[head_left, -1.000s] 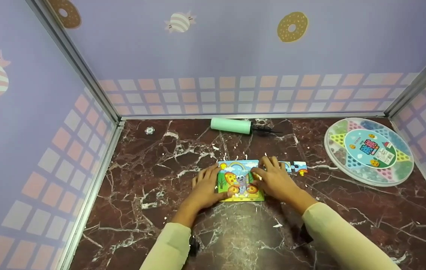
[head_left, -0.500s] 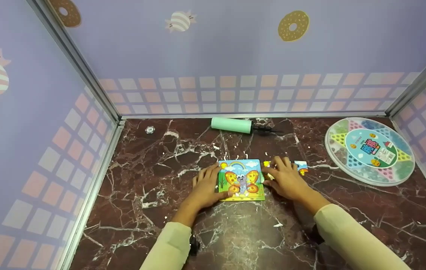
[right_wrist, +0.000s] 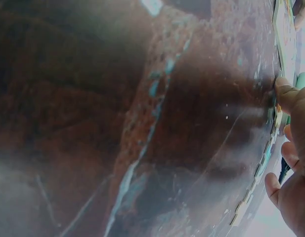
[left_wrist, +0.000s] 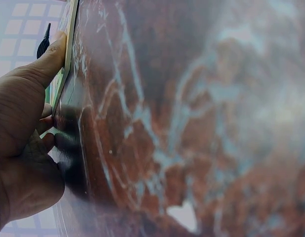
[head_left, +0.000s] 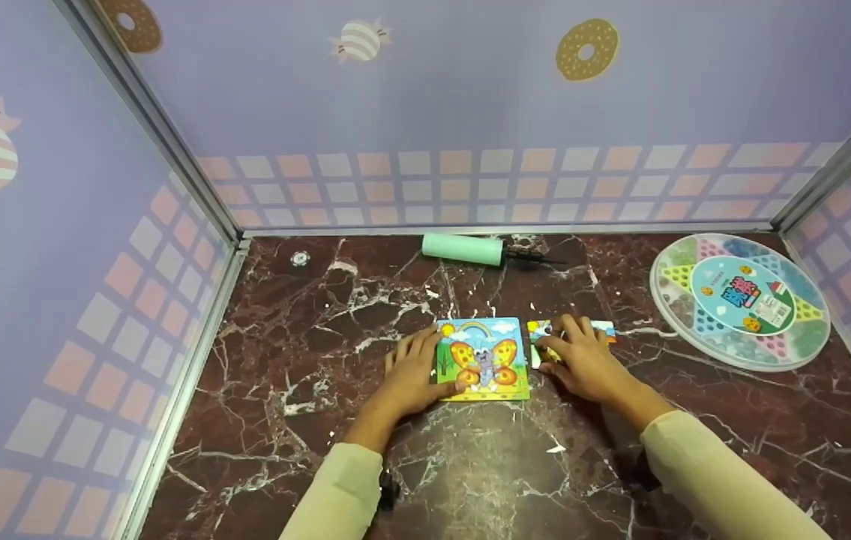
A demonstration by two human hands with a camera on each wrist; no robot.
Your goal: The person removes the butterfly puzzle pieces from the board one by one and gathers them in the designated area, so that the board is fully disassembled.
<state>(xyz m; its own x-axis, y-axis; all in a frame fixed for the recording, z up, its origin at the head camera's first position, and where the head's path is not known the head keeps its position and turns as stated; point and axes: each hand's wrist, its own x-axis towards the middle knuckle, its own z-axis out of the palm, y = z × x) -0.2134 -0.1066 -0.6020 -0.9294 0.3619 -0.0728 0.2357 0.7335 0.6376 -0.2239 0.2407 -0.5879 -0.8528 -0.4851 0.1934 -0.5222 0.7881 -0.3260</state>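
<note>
In the head view, a square butterfly picture board (head_left: 482, 360) lies on the dark marbled table. My left hand (head_left: 412, 375) holds it at the left side, fingers along the edge and thumb over the lower left part. The left wrist view shows that thumb (left_wrist: 52, 57) against the board's edge. Just right of the board, my right hand (head_left: 582, 360) pinches a yellow puzzle piece (head_left: 551, 355) between thumb and index finger, low over the table. Joined puzzle pieces (head_left: 538, 327) lie under and beyond its fingers, partly hidden. They also form a thin row (right_wrist: 263, 158) in the right wrist view.
Behind the board lies a mint-green hand pump (head_left: 462, 249) with a black nozzle. A round Chinese checkers box (head_left: 740, 300) sits at the right. Toward the back left is a small round chip (head_left: 300, 259). Patterned walls (head_left: 425, 187) enclose the table.
My right hand has moved right, off the board's right side and onto the loose pieces, uncovering the whole butterfly picture. The left hand has stayed in place.
</note>
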